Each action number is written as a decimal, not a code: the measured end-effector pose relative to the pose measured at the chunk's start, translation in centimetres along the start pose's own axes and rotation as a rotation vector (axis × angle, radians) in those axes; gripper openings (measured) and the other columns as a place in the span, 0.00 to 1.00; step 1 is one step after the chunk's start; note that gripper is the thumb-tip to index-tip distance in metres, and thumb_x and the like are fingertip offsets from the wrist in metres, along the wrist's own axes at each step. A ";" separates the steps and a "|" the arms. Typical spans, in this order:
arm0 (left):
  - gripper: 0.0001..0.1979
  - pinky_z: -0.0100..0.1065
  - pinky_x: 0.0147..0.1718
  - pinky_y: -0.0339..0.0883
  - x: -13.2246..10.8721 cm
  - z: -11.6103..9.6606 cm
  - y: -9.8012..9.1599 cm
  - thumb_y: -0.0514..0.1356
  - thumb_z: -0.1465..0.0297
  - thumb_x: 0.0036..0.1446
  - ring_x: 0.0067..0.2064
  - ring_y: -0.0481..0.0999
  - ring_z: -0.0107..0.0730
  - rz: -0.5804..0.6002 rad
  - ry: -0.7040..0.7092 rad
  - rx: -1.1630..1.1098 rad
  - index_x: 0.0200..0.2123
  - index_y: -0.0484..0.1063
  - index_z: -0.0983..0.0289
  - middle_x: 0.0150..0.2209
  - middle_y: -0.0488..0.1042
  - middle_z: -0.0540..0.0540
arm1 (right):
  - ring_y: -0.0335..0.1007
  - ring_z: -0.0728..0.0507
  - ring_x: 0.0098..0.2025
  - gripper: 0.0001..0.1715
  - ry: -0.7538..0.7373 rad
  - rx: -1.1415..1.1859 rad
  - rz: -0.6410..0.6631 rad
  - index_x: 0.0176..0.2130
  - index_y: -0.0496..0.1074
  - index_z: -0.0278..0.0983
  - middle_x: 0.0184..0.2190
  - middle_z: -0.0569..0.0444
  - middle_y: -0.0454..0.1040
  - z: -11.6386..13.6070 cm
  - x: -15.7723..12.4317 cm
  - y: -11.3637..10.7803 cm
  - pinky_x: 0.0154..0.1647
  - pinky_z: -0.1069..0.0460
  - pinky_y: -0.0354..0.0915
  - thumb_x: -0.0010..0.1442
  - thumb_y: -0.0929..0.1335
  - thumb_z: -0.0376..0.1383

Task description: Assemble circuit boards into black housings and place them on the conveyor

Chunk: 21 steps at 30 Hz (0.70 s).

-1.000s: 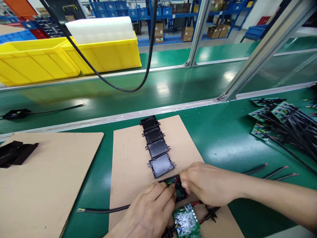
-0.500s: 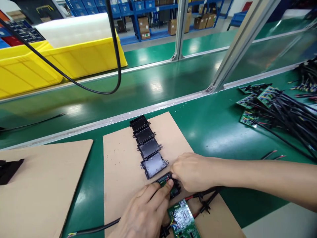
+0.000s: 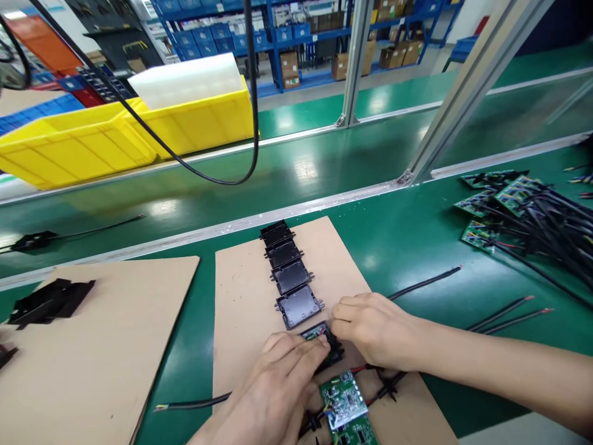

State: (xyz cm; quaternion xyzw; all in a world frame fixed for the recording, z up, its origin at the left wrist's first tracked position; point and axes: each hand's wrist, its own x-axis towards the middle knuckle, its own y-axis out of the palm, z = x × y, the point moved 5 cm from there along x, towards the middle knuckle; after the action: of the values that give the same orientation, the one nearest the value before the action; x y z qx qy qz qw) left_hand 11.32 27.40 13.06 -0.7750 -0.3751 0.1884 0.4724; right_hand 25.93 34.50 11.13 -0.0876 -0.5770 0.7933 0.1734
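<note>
Currently, the black rectangular plastic housing (image 3: 334, 353) lies on the brown cardboard sheet (image 3: 245, 296), beneath the left hand's (image 3: 273, 383) closely aligned fingers; the right hand's (image 3: 373, 327) curled fingers adjoin its right edge. Any pinch is indeterminable.

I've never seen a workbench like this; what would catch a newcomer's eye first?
Probably the bright yellow bins at the upper left. Then the row of four black trays on the central cardboard, with the left fingers resting over a black case just below and the right fingers at its edge. Far right lies a heap of cabled circuit boards.
</note>
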 end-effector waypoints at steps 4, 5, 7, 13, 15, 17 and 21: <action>0.28 0.46 0.47 0.68 -0.7 0.2 -0.2 0.51 0.78 0.60 0.51 0.68 0.45 -0.044 -0.093 0.065 0.63 0.55 0.66 0.54 0.68 0.64 | 0.62 0.44 0.36 0.07 0.047 0.024 0.004 0.34 0.70 0.35 0.33 0.52 0.70 -0.1 -0.4 -0.2 0.35 0.51 0.59 0.62 0.63 0.29; 0.28 0.47 0.46 0.67 -0.7 0.1 0.1 0.51 0.78 0.59 0.50 0.68 0.46 -0.034 -0.088 0.101 0.63 0.56 0.67 0.54 0.67 0.64 | 0.62 0.44 0.36 0.07 0.055 0.027 0.009 0.34 0.70 0.35 0.33 0.51 0.70 -0.1 -0.5 -0.3 0.35 0.50 0.59 0.63 0.63 0.30; 0.28 0.47 0.44 0.67 -0.5 -0.1 0.8 0.52 0.77 0.57 0.48 0.69 0.46 -0.019 -0.070 0.167 0.62 0.58 0.67 0.53 0.69 0.64 | 0.61 0.44 0.36 0.08 0.056 0.021 0.008 0.34 0.70 0.35 0.33 0.51 0.69 0.0 -0.5 -0.3 0.35 0.50 0.59 0.63 0.62 0.29; 0.31 0.44 0.42 0.64 0.3 0.1 2.8 0.56 0.69 0.53 0.43 0.69 0.46 0.001 -0.018 0.283 0.61 0.60 0.72 0.49 0.72 0.64 | 0.58 0.44 0.33 0.14 -0.029 -0.037 -0.085 0.34 0.70 0.34 0.31 0.51 0.69 0.1 -0.4 -0.1 0.31 0.49 0.55 0.64 0.58 0.25; 0.31 0.44 0.42 0.64 0.4 0.1 3.2 0.55 0.68 0.53 0.43 0.69 0.47 -0.027 -0.026 0.295 0.60 0.61 0.73 0.48 0.72 0.65 | 0.58 0.44 0.33 0.15 -0.049 -0.034 -0.095 0.33 0.70 0.34 0.31 0.51 0.69 0.1 -0.3 0.1 0.31 0.49 0.54 0.64 0.58 0.25; 0.31 0.46 0.40 0.65 0.5 0.1 3.4 0.55 0.68 0.51 0.43 0.69 0.48 -0.046 -0.060 0.291 0.59 0.62 0.74 0.46 0.71 0.66 | 0.58 0.44 0.33 0.14 -0.050 -0.031 -0.091 0.33 0.70 0.34 0.31 0.52 0.69 -0.1 -0.3 0.4 0.31 0.49 0.54 0.65 0.59 0.26; 0.33 0.47 0.40 0.69 0.3 0.0 2.5 0.56 0.73 0.48 0.44 0.69 0.48 -0.023 -0.100 0.180 0.60 0.60 0.71 0.48 0.69 0.66 | 0.59 0.44 0.34 0.12 -0.016 -0.013 -0.077 0.33 0.71 0.35 0.31 0.52 0.69 -0.6 -0.4 0.5 0.32 0.50 0.57 0.64 0.61 0.27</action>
State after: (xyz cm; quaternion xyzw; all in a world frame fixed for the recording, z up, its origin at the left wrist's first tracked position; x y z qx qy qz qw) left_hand 12.50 26.94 10.91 -0.7146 -0.3886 0.2541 0.5231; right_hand 26.42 34.78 10.46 -0.0601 -0.5866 0.7828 0.1986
